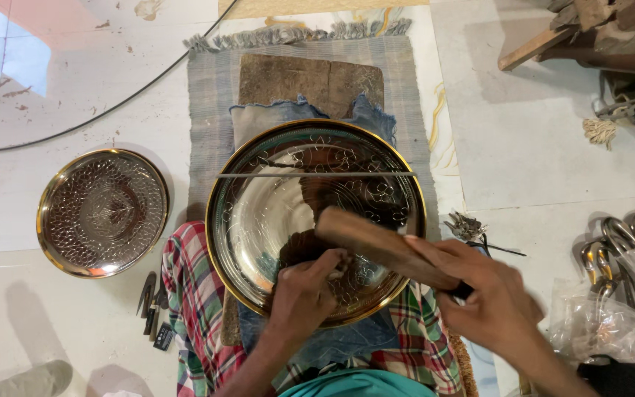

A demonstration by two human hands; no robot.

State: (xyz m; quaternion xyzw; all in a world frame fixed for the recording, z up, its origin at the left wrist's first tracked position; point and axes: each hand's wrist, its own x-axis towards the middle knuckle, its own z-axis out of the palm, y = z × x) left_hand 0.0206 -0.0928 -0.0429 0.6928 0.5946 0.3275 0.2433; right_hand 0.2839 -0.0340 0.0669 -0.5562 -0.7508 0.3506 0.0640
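While large engraved metal tray (259,213) rests on lap over blue cloth (310,117), left hand (304,290) pinches small punch on tray face; right hand (490,298) clenched round wooden mallet (376,246). Advice: keep punch upright, blows light, follow pattern line.

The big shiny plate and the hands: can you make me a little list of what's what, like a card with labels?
Big plate: round, silvery, gold rim, flower lines cut into it, lying on a blue cloth
Left hand: pressing a small tool on the plate; the tool is mostly hidden
Right hand: gripping a wooden mallet over the plate
Second plate: smaller, patterned, on the floor to the left
Rod: thin, lying across the big plate
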